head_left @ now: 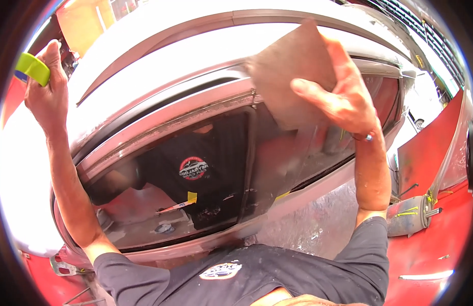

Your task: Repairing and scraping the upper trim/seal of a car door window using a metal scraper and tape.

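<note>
High on the left, my left hand [49, 102] is closed round a bright green roll of tape [35, 69], held above the pale car body. My right hand [351, 104] grips a brown, roughly square sheet of paper [287, 76], thumb on its near face and fingers at its far right edge. The sheet stands tilted before the car's upper door frame and covers part of it; whether it touches the car I cannot tell. Below both hands is a dark side window [221, 168] that mirrors my shirt.
A dark roof rail [195, 28] runs along the car's white roof [195, 48]. Yellow tape [192, 197] shows at the window. To the right, a dented grey cylinder [407, 217] lies by a red panel [430, 148] on the red floor [415, 260].
</note>
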`<action>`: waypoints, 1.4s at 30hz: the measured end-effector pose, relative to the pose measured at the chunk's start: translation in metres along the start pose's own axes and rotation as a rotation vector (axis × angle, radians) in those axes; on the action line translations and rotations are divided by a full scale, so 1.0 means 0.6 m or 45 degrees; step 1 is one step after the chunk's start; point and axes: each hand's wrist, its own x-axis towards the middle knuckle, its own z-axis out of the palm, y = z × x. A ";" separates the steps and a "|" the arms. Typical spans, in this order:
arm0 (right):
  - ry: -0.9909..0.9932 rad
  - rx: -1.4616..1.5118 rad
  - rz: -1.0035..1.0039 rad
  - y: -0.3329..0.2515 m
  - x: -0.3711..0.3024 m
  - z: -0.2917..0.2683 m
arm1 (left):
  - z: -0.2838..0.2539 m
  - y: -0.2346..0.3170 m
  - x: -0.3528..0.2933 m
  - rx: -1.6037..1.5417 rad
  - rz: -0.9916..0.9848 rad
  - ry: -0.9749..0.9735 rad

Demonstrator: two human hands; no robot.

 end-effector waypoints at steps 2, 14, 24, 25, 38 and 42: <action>-0.056 0.263 0.079 0.006 -0.006 -0.009 | -0.001 0.003 0.001 -0.020 -0.005 -0.033; -0.088 0.017 0.017 -0.028 0.021 0.028 | -0.019 -0.003 0.005 0.055 -0.213 -0.233; -0.131 -0.090 -0.005 -0.021 0.023 0.013 | -0.007 -0.005 -0.001 0.004 -0.316 -0.246; -0.157 -0.109 -0.048 -0.022 0.027 0.011 | -0.007 -0.005 0.000 0.007 -0.311 -0.244; -0.131 0.160 -0.012 -0.011 0.021 0.011 | -0.003 0.026 0.010 -0.105 -0.149 -0.081; -0.114 -0.054 -0.100 -0.016 0.022 0.008 | -0.006 0.003 0.013 -0.014 -0.068 -0.009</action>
